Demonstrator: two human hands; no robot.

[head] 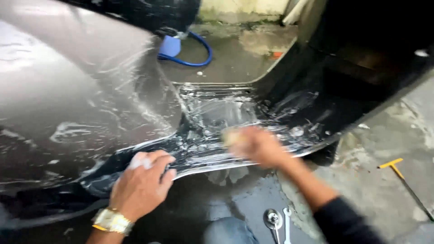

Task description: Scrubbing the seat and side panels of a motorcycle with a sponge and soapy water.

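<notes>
We are mid-wash on the soapy scooter body panel [81, 104] — our left hand [142, 183] braces its lower edge, fingers curled and foamy, while our right hand [257, 147], blurred, clutches a yellowish sponge [231, 137]; next, we judge, more scrubbing along the footboard [217, 113].

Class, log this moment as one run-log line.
left hand: grips panel edge | right hand: blurred, yellowish sponge on soapy panel | floor: wrenches, yellow-handled tool
</notes>
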